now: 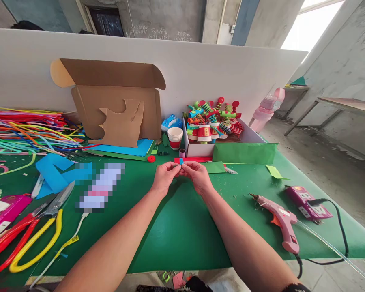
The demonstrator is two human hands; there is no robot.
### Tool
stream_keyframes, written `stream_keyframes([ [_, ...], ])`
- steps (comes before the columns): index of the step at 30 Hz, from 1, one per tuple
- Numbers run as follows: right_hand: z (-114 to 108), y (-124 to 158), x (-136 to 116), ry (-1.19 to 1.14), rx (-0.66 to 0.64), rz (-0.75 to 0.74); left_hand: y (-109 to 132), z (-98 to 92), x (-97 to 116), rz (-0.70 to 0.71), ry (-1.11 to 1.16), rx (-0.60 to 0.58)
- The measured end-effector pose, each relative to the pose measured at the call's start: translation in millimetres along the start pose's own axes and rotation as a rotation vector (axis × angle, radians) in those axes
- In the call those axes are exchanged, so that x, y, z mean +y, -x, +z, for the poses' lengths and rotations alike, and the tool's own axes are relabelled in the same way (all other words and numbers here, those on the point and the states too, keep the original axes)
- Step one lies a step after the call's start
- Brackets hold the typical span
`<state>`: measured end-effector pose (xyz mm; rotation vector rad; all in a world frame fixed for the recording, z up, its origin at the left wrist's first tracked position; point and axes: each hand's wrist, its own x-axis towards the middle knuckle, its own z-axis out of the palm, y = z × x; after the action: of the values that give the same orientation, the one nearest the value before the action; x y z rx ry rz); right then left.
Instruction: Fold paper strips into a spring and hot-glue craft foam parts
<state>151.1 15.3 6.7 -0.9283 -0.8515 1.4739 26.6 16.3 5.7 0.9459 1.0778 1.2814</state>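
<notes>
Item: small blue paper piece (181, 161), middle of the frame, held just above the table (182, 227) between both hands. Only a corner shows; the rest is hidden by fingertips.

Left hand (164, 177): fingers together, pinched on the left end of the piece. Right hand (197, 175): fingers likewise closed on the right end, thumb and forefinger meeting those of the left hand.

Handling, as judged: very light, thin, limp; creases or tears readily if squeezed hard; not slippery. Best held by its edges between fingertip pads, with light pressure, as both hands do here.

Adjacent, just beyond the hands: red strip (197, 159) lying flat; green paper sheet (215, 167) touching its right end; small purple roll (182, 153) upright beside a white box (200, 149) filled with finished paper-cup figures (213, 119).

Upper centre: stacked paper cups (175, 137); torn cardboard box (115, 101) leaning against the white partition.

Right of the frame: pink glue gun (280, 221) lying on its side, well apart from the hands; pink power strip (307, 202) near it.

Left of the frame: heap of coloured pipe cleaners (27, 129); blue paper cuttings (56, 172); scissors with yellow and red handles (33, 235).
</notes>
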Motion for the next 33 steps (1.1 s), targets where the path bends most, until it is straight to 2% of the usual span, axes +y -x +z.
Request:
stream_keyframes([
  [15,-0.5,1.0,-2.8,-0.017,-0.059,0.049,-1.3,1.1,-3.0,-0.001,0.05,0.034],
  [21,0.8,1.6,-1.7,0.01,-0.026,-0.005,-1.8,1.2,-3.3,-0.016,0.021,-0.007],
  [28,0.2,0.9,-3.2,0.046,0.014,0.024,-0.5,1.0,-4.2,-0.016,-0.036,-0.057],
  [33,1.5,2.1,-5.5,0.097,0.035,0.02,1.8,1.4,-2.7,0.018,-0.102,-0.049],
])
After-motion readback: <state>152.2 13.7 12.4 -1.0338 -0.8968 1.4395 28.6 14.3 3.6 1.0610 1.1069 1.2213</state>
